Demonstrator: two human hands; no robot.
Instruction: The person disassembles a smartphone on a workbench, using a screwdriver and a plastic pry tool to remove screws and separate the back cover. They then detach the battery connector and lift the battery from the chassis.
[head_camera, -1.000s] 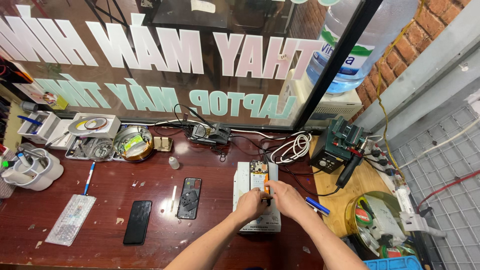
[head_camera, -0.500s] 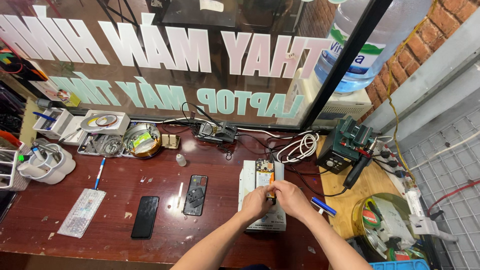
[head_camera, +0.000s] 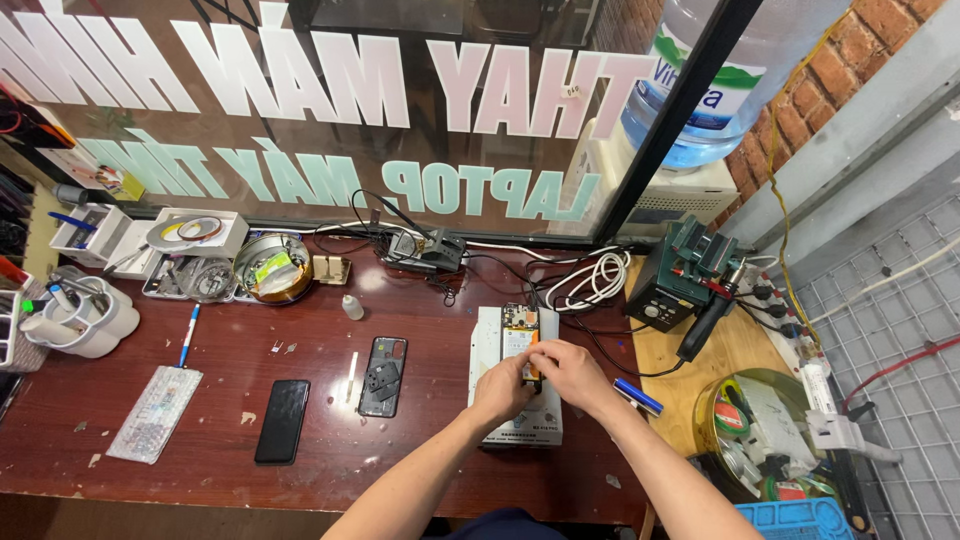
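Just right of the table's middle, both hands meet over an opened phone with its orange-edged board exposed (head_camera: 522, 340), which lies on a white rectangular pad (head_camera: 490, 345). The left hand (head_camera: 503, 388) and right hand (head_camera: 566, 370) press together on the phone's near end, fingers pinched on it — what they pinch is hidden. To the left on the scuffed dark red wooden table (head_camera: 400, 470) lie a grey phone back cover (head_camera: 383, 362) and a glossy black phone (head_camera: 283, 421). Far right stands a green soldering station (head_camera: 680, 275); near right, a round clear bowl (head_camera: 708, 420) holds tape rolls and oddments.
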